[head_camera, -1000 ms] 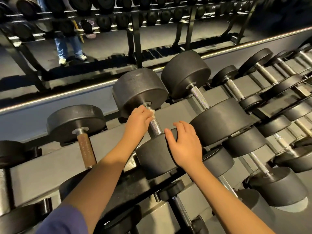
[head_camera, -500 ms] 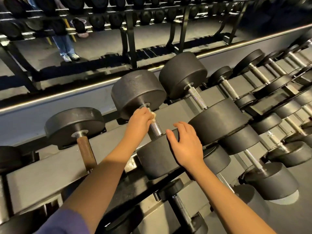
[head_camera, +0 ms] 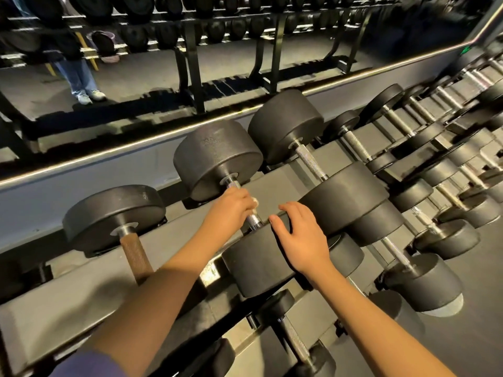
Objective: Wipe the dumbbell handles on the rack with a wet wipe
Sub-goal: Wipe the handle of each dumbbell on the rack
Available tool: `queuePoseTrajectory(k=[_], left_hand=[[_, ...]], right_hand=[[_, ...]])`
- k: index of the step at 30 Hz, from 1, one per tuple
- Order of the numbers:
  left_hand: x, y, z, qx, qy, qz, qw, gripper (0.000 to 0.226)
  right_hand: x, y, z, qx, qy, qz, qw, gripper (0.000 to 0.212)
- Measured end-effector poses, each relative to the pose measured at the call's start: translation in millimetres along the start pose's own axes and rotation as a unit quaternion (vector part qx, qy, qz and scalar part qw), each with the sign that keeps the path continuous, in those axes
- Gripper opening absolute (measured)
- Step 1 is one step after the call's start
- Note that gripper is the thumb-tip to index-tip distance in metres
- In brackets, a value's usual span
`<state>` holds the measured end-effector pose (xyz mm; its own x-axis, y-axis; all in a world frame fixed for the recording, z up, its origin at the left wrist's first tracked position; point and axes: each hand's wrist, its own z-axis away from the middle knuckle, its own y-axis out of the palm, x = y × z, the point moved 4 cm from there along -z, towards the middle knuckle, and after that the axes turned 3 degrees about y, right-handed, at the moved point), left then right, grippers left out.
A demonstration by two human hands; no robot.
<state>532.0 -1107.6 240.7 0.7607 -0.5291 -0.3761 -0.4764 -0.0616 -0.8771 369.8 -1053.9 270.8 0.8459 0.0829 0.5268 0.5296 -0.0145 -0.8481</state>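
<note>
A black dumbbell lies on the grey rack in the middle of the view, its far head toward the mirror and its near head toward me. My left hand is curled round its knurled steel handle with a white wet wipe showing at the fingertips. A short bare piece of handle shows above and below the hand. My right hand rests on top of the near head with its fingers spread and fairly straight.
A dumbbell with a rusty brown handle lies to the left. More dumbbells fill the rack to the right and on the lower tier. A mirror behind the rack reflects another rack and a person's legs.
My left hand has slid down the handle from right under the far head toward the near head, uncovering the top of the handle. My right hand stays on the near head.
</note>
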Motion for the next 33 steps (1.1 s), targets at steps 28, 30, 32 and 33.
queuePoseTrajectory(k=[28, 30, 32, 33], left_hand=[[20.3, -9.6, 0.6, -0.087, -0.077, -0.04, 0.992, 0.009], [20.6, -9.9, -0.6, -0.099, -0.121, -0.04, 0.987, 0.008], [14.3, -8.9, 2.7, -0.113, -0.134, -0.031, 0.984, 0.01], [9.8, -6.3, 5.7, -0.109, -0.118, -0.011, 0.987, 0.01]], right_hand=[[-2.1, 0.3, 0.5, -0.004, 0.005, -0.012, 1.0, 0.046], [-1.8, 0.5, 0.4, -0.003, 0.003, -0.012, 1.0, 0.045], [-2.1, 0.3, 0.5, -0.004, 0.005, -0.012, 1.0, 0.046], [-2.3, 0.3, 0.5, -0.003, 0.006, -0.012, 1.0, 0.046]])
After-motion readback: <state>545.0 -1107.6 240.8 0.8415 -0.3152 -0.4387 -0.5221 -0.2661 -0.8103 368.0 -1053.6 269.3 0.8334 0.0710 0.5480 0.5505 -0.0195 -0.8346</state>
